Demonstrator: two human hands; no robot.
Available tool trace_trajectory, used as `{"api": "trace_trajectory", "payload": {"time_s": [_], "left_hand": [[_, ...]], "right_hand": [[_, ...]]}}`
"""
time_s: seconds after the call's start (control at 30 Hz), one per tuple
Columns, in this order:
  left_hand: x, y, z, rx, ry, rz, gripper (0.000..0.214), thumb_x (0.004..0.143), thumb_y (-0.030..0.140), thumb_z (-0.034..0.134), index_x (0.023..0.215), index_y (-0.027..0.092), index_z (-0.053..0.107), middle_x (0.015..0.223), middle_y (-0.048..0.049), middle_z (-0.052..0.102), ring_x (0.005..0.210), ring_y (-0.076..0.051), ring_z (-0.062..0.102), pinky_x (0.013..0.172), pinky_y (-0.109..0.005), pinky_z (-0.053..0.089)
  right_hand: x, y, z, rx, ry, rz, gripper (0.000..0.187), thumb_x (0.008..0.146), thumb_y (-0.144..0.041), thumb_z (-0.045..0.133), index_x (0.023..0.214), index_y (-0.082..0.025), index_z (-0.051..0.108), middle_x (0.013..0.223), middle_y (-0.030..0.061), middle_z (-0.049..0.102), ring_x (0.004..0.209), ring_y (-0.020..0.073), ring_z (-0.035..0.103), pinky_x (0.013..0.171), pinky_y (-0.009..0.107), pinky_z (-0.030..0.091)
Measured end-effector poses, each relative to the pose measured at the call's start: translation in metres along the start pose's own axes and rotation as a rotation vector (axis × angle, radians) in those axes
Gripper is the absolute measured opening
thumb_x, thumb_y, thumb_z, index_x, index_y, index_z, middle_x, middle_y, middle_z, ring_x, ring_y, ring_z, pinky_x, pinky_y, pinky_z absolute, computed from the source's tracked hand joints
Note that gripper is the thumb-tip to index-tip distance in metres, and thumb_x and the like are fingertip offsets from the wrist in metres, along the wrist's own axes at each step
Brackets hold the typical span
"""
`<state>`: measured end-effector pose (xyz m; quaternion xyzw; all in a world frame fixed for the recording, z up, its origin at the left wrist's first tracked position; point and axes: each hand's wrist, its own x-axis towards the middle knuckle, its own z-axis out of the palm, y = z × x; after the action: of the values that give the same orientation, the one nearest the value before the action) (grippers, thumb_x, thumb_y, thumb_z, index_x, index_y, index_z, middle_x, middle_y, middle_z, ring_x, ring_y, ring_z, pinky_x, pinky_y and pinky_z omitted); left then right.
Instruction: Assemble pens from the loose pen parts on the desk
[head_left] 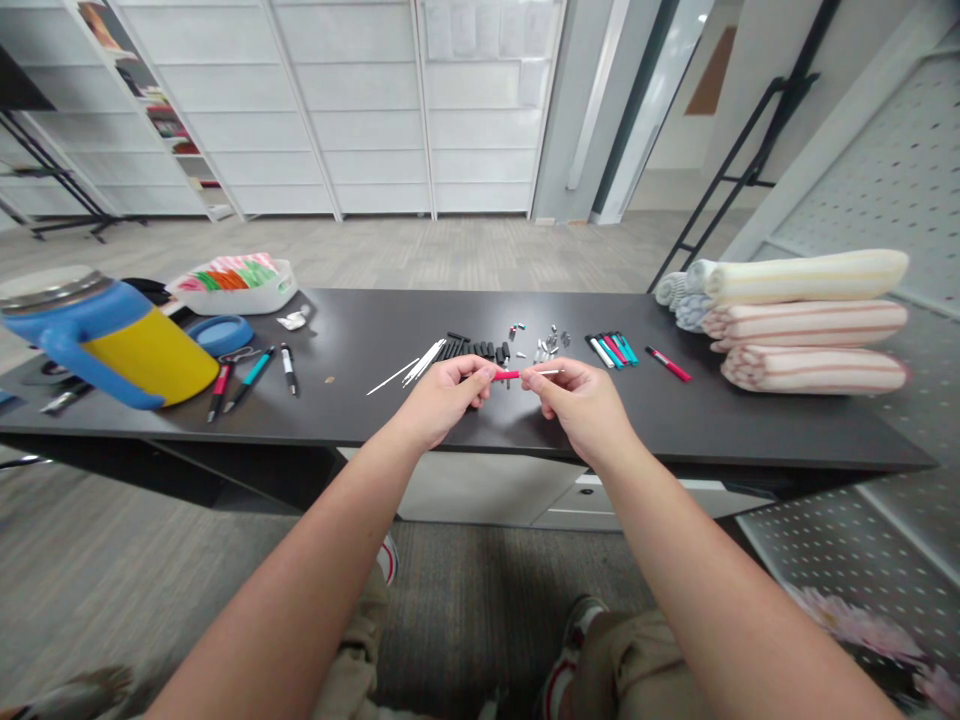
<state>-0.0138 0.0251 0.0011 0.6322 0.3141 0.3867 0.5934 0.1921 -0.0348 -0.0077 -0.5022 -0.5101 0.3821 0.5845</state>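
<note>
A red barrel (506, 376) is lying level between the two hands, above the near-middle part of the dark table (345, 335). The left hand (456, 393) is pinching its left end between thumb and fingers. The right hand (576, 397) is grasping a thin pale refill (553, 372) at the barrel's right end, and the refill's tip is sticking out to the right; whether its other end is sitting inside the barrel, I cannot tell.

Just beyond the hands, black grips (489, 350) are standing in a row, with longer black pieces (453, 346) lying to their left. White refills (424, 362) are fanning out farther left. Small silver parts (552, 342) are lying scattered on the far side of the right hand. To the right, white, red and teal barrels (613, 350) are lying side by side, and a single red pen (669, 364) is resting beyond them, near the rolled cloths (814, 328) stacking up at the far right.

On the left, a teal pen (251, 380) and a white pen (289, 370) are lying near a blue-and-yellow jug (127, 345). Behind these, a white tray (259, 301) is holding colourful packets (236, 272).
</note>
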Motion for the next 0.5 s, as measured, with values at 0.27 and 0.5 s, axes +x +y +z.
{"api": "trace_trajectory", "payload": {"time_s": [0.27, 0.5], "left_hand": [[-0.0013, 0.0032, 0.0021, 0.011, 0.017, 0.008, 0.029, 0.093, 0.047, 0.071, 0.092, 0.017, 0.070, 0.072, 0.0019, 0.060, 0.064, -0.011, 0.050, 0.065, -0.026, 0.040], [-0.0028, 0.0058, 0.0025, 0.030, -0.013, 0.013, 0.030, 0.093, 0.047, 0.073, 0.091, 0.017, 0.070, 0.072, 0.0015, 0.061, 0.065, -0.011, 0.050, 0.065, -0.026, 0.040]], "right_hand": [[0.0007, -0.0016, -0.0015, 0.024, -0.059, 0.029, 0.039, 0.081, -0.057, 0.088, 0.093, -0.021, 0.081, 0.083, 0.0045, 0.076, 0.053, 0.0116, 0.050, 0.049, 0.028, 0.038], [0.0020, -0.0025, -0.0001, 0.080, -0.058, 0.035, 0.037, 0.082, -0.055, 0.088, 0.092, -0.020, 0.079, 0.081, 0.0032, 0.074, 0.052, 0.0098, 0.048, 0.048, 0.026, 0.035]]}}
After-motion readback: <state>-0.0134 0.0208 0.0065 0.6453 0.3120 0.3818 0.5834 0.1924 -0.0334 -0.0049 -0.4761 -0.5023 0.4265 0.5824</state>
